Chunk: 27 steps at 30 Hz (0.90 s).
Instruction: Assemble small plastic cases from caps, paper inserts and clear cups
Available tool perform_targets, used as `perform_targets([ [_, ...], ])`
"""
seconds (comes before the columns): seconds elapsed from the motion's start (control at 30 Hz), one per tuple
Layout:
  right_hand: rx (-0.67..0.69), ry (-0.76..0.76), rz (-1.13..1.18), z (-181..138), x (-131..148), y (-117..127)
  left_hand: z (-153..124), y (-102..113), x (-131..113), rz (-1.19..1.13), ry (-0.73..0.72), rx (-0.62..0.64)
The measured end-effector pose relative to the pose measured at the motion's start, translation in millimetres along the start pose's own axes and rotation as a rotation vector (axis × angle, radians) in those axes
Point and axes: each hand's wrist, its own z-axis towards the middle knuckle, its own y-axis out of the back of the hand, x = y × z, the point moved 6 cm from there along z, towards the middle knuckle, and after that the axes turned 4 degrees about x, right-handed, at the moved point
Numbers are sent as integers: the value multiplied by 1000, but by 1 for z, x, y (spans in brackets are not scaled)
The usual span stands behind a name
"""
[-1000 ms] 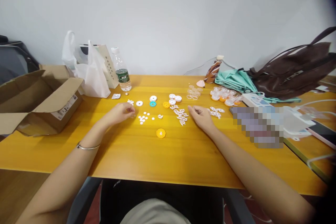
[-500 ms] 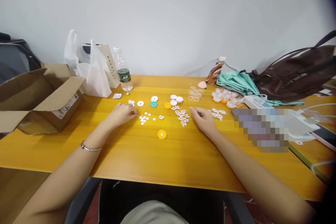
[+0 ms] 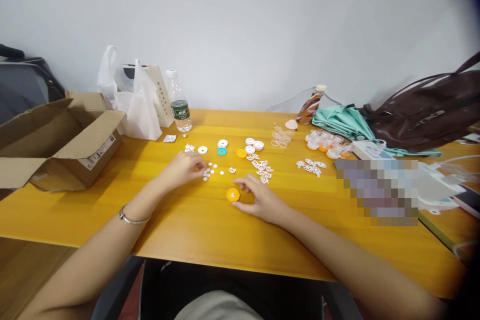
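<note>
Beneath everything, a yellow-brown wooden desk (image 3: 180, 230). On its left end, a cardboard box (image 3: 62, 147) with flaps open; at the far right, a dark brown bag (image 3: 427, 107). Just right of the box, a white plastic bag (image 3: 140, 112); against the brown bag, folded teal cloth (image 3: 343, 121). Near the plastic bag, an upright clear bottle (image 3: 180, 108) with a green label; beside the cloth, a brown bottle (image 3: 310, 106).

In the middle, the right hand (image 3: 264, 202), grip open, with thumb and fingers spread around the right side of an orange disc (image 3: 233, 195). Thumb at the near rim, exact contact impossible to tell. To the left, the left hand (image 3: 183, 169), with fingers curled; cannot tell whether gripping anything.

Farther right, clear-topped pieces (image 3: 330, 145) with orange bases. Flat on the desk near its front, the orange disc, with a white peg at centre. Beyond, a turquoise disc (image 3: 222, 151). Past the right hand, white openwork pieces (image 3: 263, 169). Smallest, beside the left fingertips, scattered white dots (image 3: 212, 171).
</note>
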Motion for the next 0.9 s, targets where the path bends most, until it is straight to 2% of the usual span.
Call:
perform_targets([
  [0.1,29,16,-28,1,-2,-5,-2,-5,-38,-205,-134,8],
  [0.17,29,27,-36,2,-2,-6,-3,-13,-58,-242,-196,30],
  [0.23,21,35,-31,3,-3,-7,-2,-21,-69,-238,-222,39],
  [0.43,20,37,-33,3,-5,-7,0,-35,-69,-130,-257,38],
  [0.9,20,29,-10,3,-5,-6,-6,-36,-72,-31,-393,11],
])
